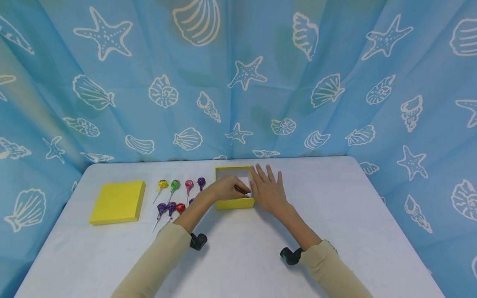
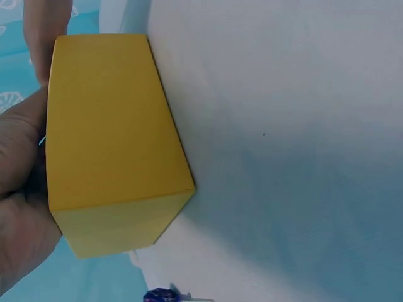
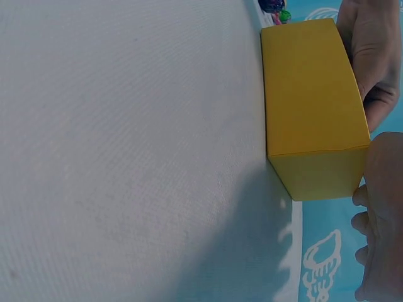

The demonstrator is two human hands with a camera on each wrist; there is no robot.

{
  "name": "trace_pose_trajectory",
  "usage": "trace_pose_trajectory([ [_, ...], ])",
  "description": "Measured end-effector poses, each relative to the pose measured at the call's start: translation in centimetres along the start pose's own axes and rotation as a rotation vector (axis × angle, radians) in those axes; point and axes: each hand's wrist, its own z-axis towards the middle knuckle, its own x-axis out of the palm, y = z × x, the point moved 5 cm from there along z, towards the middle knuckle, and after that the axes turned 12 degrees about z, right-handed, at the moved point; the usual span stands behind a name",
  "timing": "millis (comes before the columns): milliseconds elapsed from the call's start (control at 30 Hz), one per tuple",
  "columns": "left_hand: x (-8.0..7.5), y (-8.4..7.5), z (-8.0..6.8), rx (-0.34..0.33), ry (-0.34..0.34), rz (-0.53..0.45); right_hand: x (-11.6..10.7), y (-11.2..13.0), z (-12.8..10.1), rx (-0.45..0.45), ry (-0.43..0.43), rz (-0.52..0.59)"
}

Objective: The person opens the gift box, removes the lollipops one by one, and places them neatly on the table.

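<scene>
Left hand (image 1: 228, 187) curled over yellow box (image 1: 234, 203), grip contents unclear, right hand (image 1: 269, 191) flat w/ fingers straight beside it

we get bright, even light, soft shadows under the arms on the surface (image 1: 335, 198), sharp focus, and wide-angle bending at the edges.

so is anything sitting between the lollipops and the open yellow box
Nothing visible does. The lollipops lie just left of the open yellow box on bare table. Only the left hand, reaching over the box's rim, crosses that gap; the right hand rests at the box's right side.
</scene>
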Motion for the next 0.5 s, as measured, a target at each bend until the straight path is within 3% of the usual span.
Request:
trace_pose_trajectory([
  [267, 0.62, 0.33, 0.78, -0.015, 0.073, 0.002, 0.02, -0.09, 0.10, 0.003, -0.006, 0.011],
  [500, 0.80, 0.47, 1.07, -0.038, 0.090, 0.016, 0.02, -0.08, 0.10, 0.001, -0.013, 0.014],
])
